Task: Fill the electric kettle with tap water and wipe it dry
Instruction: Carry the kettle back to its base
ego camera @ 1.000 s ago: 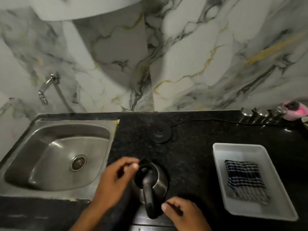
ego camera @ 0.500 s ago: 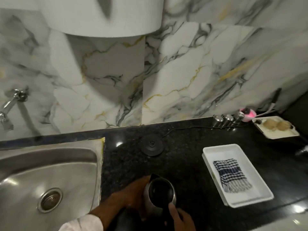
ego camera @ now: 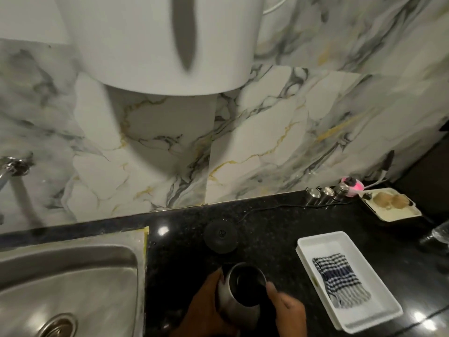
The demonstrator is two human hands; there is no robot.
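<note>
A steel electric kettle (ego camera: 239, 291) with its lid open stands on the black counter near the front edge, its dark inside showing. My left hand (ego camera: 206, 310) wraps its left side. My right hand (ego camera: 286, 310) grips its right side, where the handle is hidden. The round black kettle base (ego camera: 220, 236) sits behind it, its cord running right. A checked cloth (ego camera: 340, 279) lies in a white tray (ego camera: 315, 242) at the right. The steel sink (ego camera: 73, 276) lies to the left, with the tap (ego camera: 9, 169) on the wall at the far left edge.
A white water heater (ego camera: 158, 40) hangs on the marble wall overhead. Three small steel shakers (ego camera: 325, 194), a pink object (ego camera: 352, 187) and a cream dish (ego camera: 391, 205) with brown items line the back right. A glass object (ego camera: 437, 235) shows at the right edge.
The kettle's lid has come open, showing the inside. My left hand moved from the lid to the kettle's side and my right hand closed around it. The view swung up and right.
</note>
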